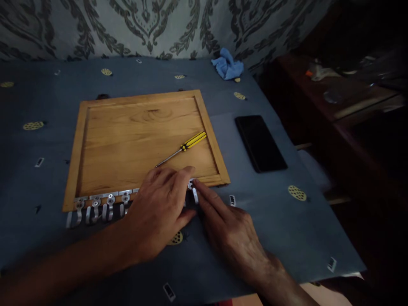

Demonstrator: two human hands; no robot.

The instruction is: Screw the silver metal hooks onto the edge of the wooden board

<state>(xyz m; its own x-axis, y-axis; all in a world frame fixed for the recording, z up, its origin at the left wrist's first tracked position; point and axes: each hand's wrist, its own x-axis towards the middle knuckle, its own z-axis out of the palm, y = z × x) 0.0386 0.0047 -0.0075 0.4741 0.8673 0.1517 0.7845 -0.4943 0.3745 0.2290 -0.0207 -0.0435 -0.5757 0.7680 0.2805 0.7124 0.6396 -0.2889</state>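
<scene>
A wooden framed panel (140, 140) lies flat on a blue patterned cloth. Along its near edge runs a metal rack of hooks (102, 204). My left hand (159, 208) lies flat over the rack's right part, fingers stretched out toward the panel's near right corner. My right hand (229, 225) rests on the cloth beside it, fingers extended, its fingertips touching the rack's last hook (193, 190). A screwdriver with a yellow and black handle (183, 148) lies on the panel, just beyond my left hand.
A black phone (259, 142) lies face down right of the panel. A crumpled blue cloth (227, 64) sits at the table's far edge by the patterned wall. Dark wooden furniture (334, 106) stands to the right, past the table's edge.
</scene>
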